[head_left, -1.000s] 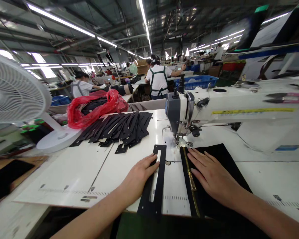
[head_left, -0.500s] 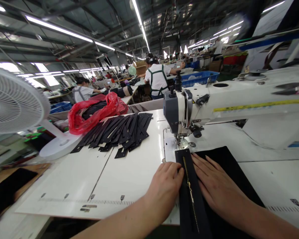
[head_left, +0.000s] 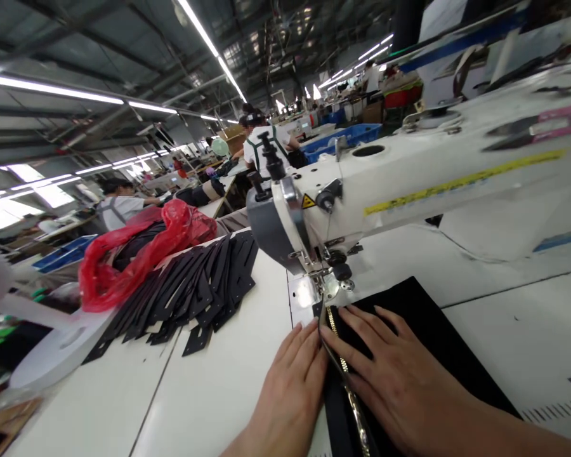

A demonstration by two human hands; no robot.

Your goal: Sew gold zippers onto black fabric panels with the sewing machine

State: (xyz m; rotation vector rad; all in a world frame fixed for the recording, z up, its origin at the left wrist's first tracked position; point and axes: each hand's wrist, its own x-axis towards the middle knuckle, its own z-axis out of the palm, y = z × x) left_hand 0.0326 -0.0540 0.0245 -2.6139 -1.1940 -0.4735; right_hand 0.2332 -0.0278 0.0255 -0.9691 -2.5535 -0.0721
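A gold-toothed zipper (head_left: 343, 362) set in a black strip runs toward me from the sewing machine's presser foot (head_left: 330, 291). Part of the strip stands up in a fold along the teeth. On the left, my left hand (head_left: 290, 384) lies with straight fingers, their tips at the strip's edge. My right hand (head_left: 400, 374) rests flat with fingers spread, one fingertip against the raised strip. Beneath it lies a larger black fabric panel (head_left: 409, 304). My left thumb is hidden.
Many black strips with holes (head_left: 204, 279) are heaped left of the machine head (head_left: 285, 222), beside a red plastic bag (head_left: 124, 260). A white fan (head_left: 52, 343) stands at far left. Pink-handled snips (head_left: 542, 127) lie on the machine arm. Co-workers sit beyond.
My view has tilted and shifted right. The zipper strip has moved up under the foot and partly folded. My left hand has gone from a pinch to straight fingers; my right hand reaches over the strip.
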